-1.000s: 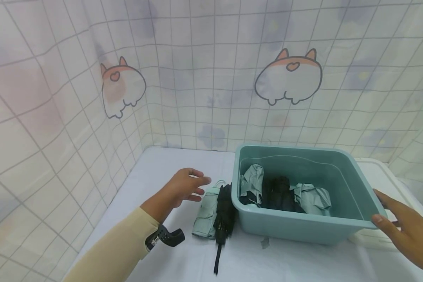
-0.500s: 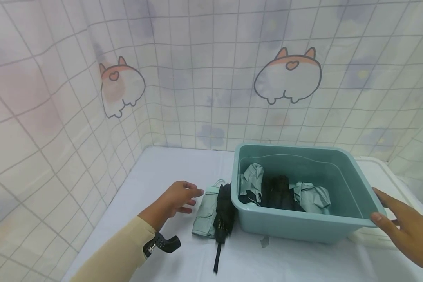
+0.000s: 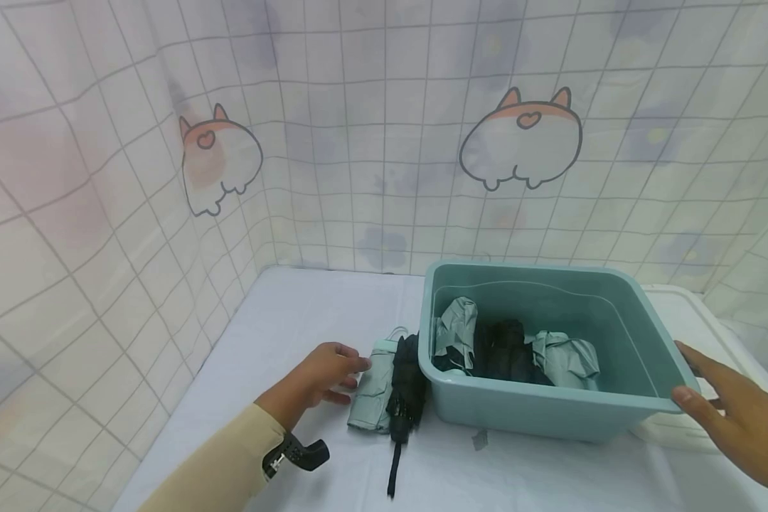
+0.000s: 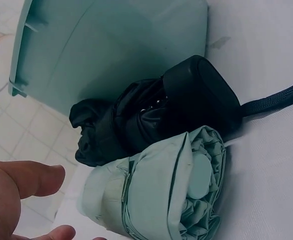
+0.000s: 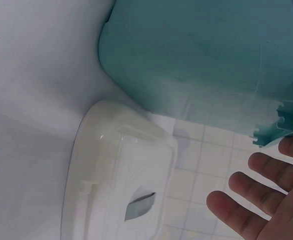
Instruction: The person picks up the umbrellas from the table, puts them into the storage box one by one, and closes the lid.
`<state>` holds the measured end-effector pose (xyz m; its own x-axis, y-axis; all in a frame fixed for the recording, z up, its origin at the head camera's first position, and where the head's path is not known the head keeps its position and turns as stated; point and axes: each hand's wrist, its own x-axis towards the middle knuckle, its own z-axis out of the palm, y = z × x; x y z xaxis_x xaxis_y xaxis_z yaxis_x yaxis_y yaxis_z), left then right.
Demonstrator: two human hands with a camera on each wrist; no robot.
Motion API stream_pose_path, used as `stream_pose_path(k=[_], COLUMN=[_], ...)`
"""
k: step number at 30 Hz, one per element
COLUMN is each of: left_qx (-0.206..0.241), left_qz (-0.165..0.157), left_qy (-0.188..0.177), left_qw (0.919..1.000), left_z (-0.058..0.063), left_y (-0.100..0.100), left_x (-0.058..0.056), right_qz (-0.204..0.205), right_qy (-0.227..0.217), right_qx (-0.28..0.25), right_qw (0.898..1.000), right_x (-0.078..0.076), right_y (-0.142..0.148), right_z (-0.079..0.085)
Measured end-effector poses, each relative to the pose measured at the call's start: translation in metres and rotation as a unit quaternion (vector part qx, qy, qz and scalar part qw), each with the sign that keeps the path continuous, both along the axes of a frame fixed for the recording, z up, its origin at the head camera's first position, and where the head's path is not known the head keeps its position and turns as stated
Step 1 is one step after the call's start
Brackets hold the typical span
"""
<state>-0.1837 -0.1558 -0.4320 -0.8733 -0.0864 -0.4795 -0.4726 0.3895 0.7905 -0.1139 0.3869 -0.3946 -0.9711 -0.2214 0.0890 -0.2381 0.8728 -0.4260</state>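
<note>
My left hand [image 3: 325,373] is beside a light green folded umbrella [image 3: 371,395], fingertips right at its left edge and fingers loosely bent. In the left wrist view the thumb stands a little apart from the green umbrella [image 4: 154,187], which is bound with a thin cord. A black folded umbrella [image 3: 408,391] with a wrist strap lies between it and the teal bin [image 3: 525,412]. My right hand [image 3: 739,419] rests at the bin's right rim, thumb on the edge. Its fingers [image 5: 246,212] are fairly straight in the right wrist view.
Inside the bin lie more folded umbrellas, light green [image 3: 566,359] and black [image 3: 508,348]. A white lid-like box [image 5: 136,180] with a grey-green tab stands right of the bin. A checked curtain [image 3: 358,142] closes off the back and left of the white table [image 3: 307,299].
My left hand has come down and toward the front, from above the green umbrella's far end to its left side. The right hand, bin and umbrellas stay put.
</note>
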Motion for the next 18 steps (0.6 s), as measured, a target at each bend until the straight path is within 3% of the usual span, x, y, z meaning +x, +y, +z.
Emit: stream_pose_path(k=[18], left_qx=[0.005], left_qz=[-0.009], left_qy=[-0.007], left_qw=[0.9999], left_z=[-0.0084], left_y=[0.0044], left_x=[0.0029], right_qz=[0.006], right_qy=[0.018], right_qx=[-0.008], right_qw=[1.0], right_x=[0.0006], right_y=[0.0003], right_z=[-0.0033])
